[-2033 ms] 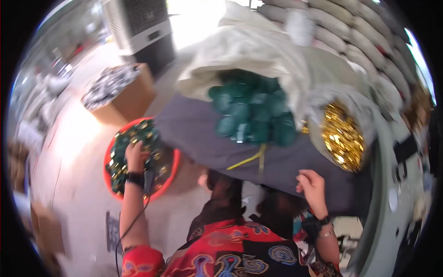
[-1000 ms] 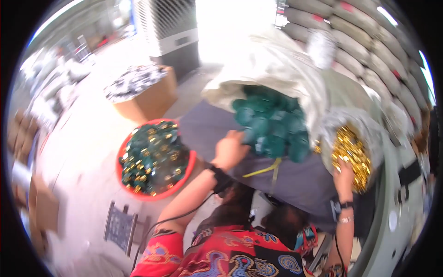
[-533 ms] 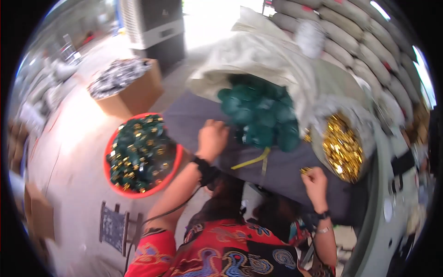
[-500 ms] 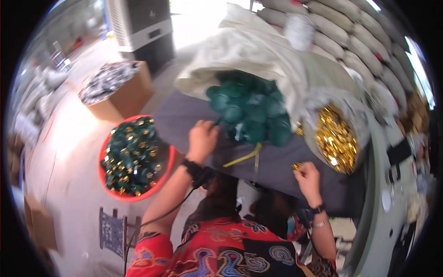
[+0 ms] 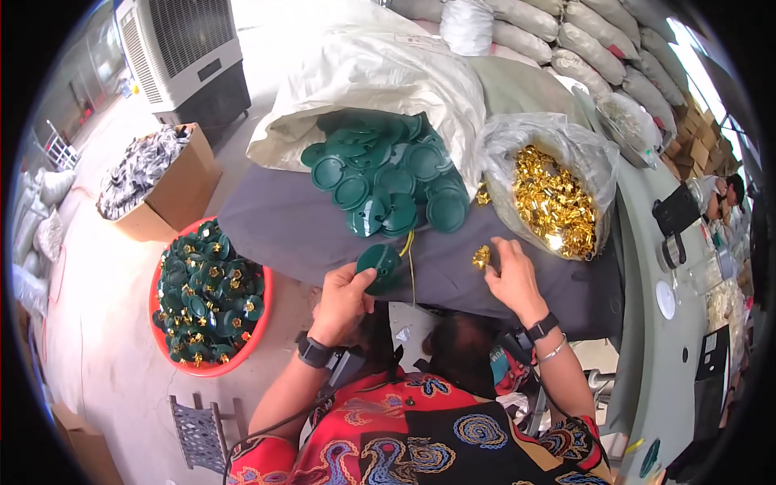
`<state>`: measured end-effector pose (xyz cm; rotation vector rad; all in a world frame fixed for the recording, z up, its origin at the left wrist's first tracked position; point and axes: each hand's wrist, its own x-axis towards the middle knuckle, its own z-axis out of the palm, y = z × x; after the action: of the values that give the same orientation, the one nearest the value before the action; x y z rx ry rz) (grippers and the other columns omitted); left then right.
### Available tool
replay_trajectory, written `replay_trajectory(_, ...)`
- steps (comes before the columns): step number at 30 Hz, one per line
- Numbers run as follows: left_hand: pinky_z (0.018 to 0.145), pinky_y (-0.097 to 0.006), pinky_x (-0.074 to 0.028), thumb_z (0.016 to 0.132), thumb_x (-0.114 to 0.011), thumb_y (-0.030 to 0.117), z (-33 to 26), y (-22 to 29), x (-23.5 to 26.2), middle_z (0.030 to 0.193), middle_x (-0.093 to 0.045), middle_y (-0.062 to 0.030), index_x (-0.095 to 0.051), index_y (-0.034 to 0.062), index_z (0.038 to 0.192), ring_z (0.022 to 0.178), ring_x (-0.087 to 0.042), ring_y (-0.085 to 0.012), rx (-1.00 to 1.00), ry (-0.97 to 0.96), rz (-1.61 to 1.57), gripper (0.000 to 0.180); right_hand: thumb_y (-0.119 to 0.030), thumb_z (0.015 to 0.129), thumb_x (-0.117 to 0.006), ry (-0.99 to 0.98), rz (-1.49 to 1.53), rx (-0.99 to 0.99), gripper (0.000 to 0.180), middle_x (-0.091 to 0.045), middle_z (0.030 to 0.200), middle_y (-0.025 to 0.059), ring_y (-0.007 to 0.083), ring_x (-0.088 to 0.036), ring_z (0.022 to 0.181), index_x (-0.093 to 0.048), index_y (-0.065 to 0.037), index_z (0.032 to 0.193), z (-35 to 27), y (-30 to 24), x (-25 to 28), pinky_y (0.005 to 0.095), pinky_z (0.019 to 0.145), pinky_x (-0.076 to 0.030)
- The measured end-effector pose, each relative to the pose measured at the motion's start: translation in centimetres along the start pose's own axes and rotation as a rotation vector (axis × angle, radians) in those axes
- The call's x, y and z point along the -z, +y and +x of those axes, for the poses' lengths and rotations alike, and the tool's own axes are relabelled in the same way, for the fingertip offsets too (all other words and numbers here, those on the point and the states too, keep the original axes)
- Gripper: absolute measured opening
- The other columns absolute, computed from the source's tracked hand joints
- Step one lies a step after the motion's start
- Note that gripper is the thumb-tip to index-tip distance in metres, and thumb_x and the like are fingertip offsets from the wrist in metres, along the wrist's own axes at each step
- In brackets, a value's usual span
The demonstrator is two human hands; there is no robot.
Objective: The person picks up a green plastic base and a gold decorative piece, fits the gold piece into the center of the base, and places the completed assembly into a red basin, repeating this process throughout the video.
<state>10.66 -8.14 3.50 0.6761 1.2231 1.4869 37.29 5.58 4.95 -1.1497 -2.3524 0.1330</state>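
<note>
My left hand (image 5: 341, 303) pinches a dark green plastic disc (image 5: 378, 267) between thumb and fingers, over the near edge of the dark cloth-covered table (image 5: 279, 214). To its right, my right hand (image 5: 517, 283) has a small shiny gold flower-shaped piece (image 5: 482, 257) at its thumb and fingertips. A white woven sack (image 5: 323, 85) lies with its mouth towards me, and green discs (image 5: 352, 191) spill out of it. Beside that sits a clear plastic bag (image 5: 505, 166) full of gold pieces (image 5: 558, 198). One loose gold cluster (image 5: 483, 194) rests between sack and bag.
On the floor at left stands a red tub (image 5: 260, 323) of green discs with gold pieces on them. A cardboard box (image 5: 182, 186), an air cooler (image 5: 182, 61) and a small stool (image 5: 198, 432) are also there. Stacked sacks (image 5: 594, 32) line the back. Another person (image 5: 727, 198) sits far right.
My left hand has drawn back from the disc pile towards me with a green disc. My right hand, with the gold piece, has moved left towards it. The whole view has shifted.
</note>
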Motion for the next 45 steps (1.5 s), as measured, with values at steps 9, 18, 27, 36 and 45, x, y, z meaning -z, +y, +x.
replay_trajectory(9, 0.039, -0.018, -0.035, 0.091, -0.056, 0.016, -0.9, -0.5, 0.0, 0.061, -0.059, -0.0008, -0.065, -0.0006, 0.092, 0.045, -0.051, -0.0047, -0.03, 0.077, 0.03, 0.018, -0.035, 0.081, -0.066, -0.082, -0.173, -0.164, 0.042, -0.058, 0.086, 0.0185, 0.0356, -0.061, 0.074, -0.063, -0.004, 0.108, 0.6, -2.0, -0.9, 0.0438, 0.067, -0.05)
replay_trajectory(18, 0.044, -0.019, -0.04, 0.09, -0.058, 0.014, -1.2, -1.1, -0.5, 0.07, -0.063, -0.0022, -0.065, -0.0001, 0.092, 0.051, -0.055, -0.0058, -0.048, 0.004, 0.037, 0.016, -0.018, 0.079, -0.066, 0.006, -0.029, -0.04, 0.028, -0.059, 0.085, 0.0185, 0.0366, -0.061, 0.074, -0.06, -0.003, 0.102, 0.7, -1.5, -2.7, 0.0444, 0.067, -0.05)
replay_trajectory(27, 0.046, -0.019, -0.043, 0.088, -0.058, 0.01, -1.9, -0.1, -2.4, 0.076, -0.065, -0.0045, -0.065, -0.0009, 0.096, 0.053, -0.057, -0.0075, -0.005, -0.075, -0.048, 0.014, -0.003, 0.08, -0.059, -0.043, 0.223, 0.057, 0.029, -0.059, 0.093, 0.0165, 0.0355, -0.06, 0.083, -0.057, -0.001, 0.108, 0.0, -3.9, -0.7, 0.0406, 0.072, -0.049)
replay_trajectory(36, 0.047, -0.021, -0.042, 0.085, -0.059, 0.007, -3.7, 0.1, -4.5, 0.067, -0.059, -0.0021, -0.063, -0.0033, 0.087, 0.053, -0.054, -0.004, -0.222, -0.049, 0.24, 0.011, -0.003, 0.084, -0.058, -0.148, 0.606, 0.282, 0.029, -0.056, 0.098, 0.016, 0.0317, -0.06, 0.079, -0.056, -0.001, 0.113, -1.9, -9.4, 1.6, 0.0366, 0.069, -0.049)
replay_trajectory(45, 0.047, -0.034, -0.039, 0.077, -0.061, 0.001, -4.6, 0.4, -5.1, 0.058, -0.05, -0.0119, -0.049, -0.0037, 0.069, 0.049, -0.052, -0.0197, -0.603, 0.036, 0.615, 0.015, 0.001, 0.077, -0.063, -0.12, 0.372, 0.446, 0.038, -0.054, 0.1, 0.0177, 0.035, -0.058, 0.084, -0.051, 0.003, 0.114, -2.1, -9.9, 1.5, 0.0397, 0.07, -0.049)
